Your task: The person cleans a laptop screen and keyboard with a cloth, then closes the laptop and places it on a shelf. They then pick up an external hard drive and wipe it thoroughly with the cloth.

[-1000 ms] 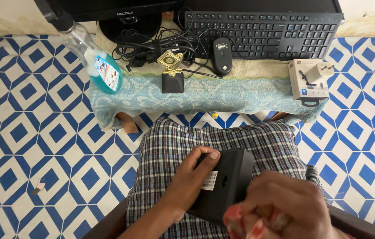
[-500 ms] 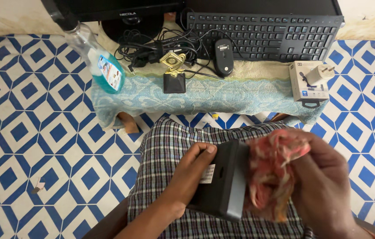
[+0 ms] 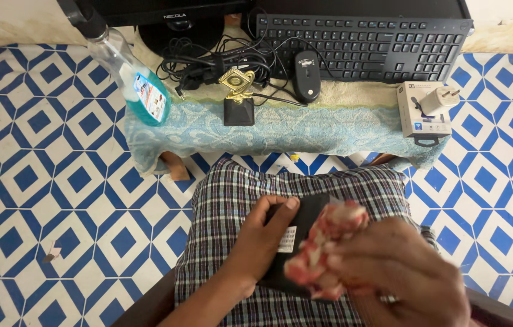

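One keyboard [image 3: 362, 47], one mouse [image 3: 307, 75] (black both).

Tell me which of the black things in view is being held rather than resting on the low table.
The black box on the lap: left hand grips it, right hand presses a red cloth on it. Keyboard and mouse lie untouched.

box [image 3: 293, 242] on lap | mouse [image 3: 307, 75] before keyboard [image 3: 359, 45] | bottle [image 3: 138, 88] left

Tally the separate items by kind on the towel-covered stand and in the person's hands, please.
Spray bottle: 1
Trophy: 1
Mouse: 1
Keyboard: 1
Charger box: 1
Plug adapter: 1
Black box: 1
Rag: 1
Total: 8
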